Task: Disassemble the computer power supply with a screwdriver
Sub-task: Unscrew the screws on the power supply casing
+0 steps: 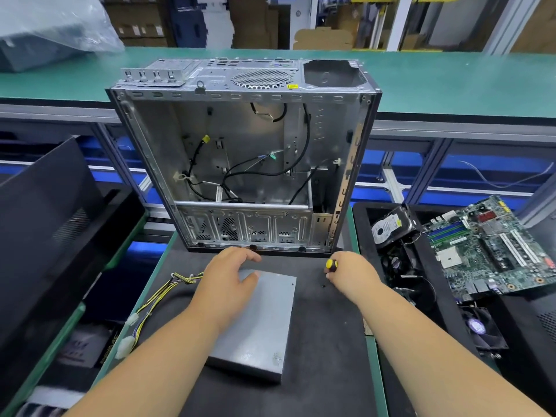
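No legible text anywhere. Hard drive (388, 228) in right tray has white label w/ print, too small and blurred to read. Small yellow sticker (292, 86) on rear panel of open PC case (240, 164): dark marks, unreadable. Motherboard (493, 248) markings not resolvable. Power supply (258, 323) top face shows only a faint embossed mark near front corner, can't make out. Cardboard boxes (141, 25) in background carry pale labels, blurred.

open computer case (243, 158) | motherboard (493, 248) | hard drive (388, 228) | fan (478, 328)
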A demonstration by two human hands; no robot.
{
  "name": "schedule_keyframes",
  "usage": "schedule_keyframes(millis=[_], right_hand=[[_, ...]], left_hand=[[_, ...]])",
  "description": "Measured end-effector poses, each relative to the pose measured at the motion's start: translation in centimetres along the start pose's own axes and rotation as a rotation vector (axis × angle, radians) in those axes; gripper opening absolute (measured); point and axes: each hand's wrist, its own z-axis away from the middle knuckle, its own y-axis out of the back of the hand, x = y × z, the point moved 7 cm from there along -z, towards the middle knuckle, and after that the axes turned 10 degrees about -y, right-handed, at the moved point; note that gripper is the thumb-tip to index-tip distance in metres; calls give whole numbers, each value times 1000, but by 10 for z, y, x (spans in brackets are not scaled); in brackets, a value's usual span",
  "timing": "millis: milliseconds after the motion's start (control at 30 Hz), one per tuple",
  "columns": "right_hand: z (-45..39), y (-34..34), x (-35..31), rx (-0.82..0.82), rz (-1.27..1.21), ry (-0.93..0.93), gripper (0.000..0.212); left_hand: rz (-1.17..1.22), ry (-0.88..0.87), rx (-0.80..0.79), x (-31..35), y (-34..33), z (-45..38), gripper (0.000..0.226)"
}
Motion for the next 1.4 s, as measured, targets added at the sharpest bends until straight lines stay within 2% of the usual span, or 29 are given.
schedule_keyframes(millis=[167,300,367,533,667,933,1033,1300,1400], right_hand=[[7,-13,-3,-53,43,61,15],[21,5,-14,41,-258,103,37],[30,17,-28,36,-416,161,42],[53,43,-69,-42,-703,296,31],[69,56,-99,-93,-987,336,23],[89,48,-160,-273,-1436,331,16],[94,38,-181,-318,-1496,325,21],[95,22,-216,-280,-1452,340,17],[96,17,-221,-251,-1405,318,17]], left_hand=[[-33,13,-6,3,3,13,28],[-134,49,0,-3,14,20,36],[-182,104,-13,-12,19,22,43],[-149,209,-118,-39,20,18,60],[11,241,-122,-57,21,15,49],[34,175,-82,-68,22,15,33],[63,159,-105,-75,24,14,30],[172,103,-125,-82,25,11,21],[146,53,-141,-83,24,10,25]])
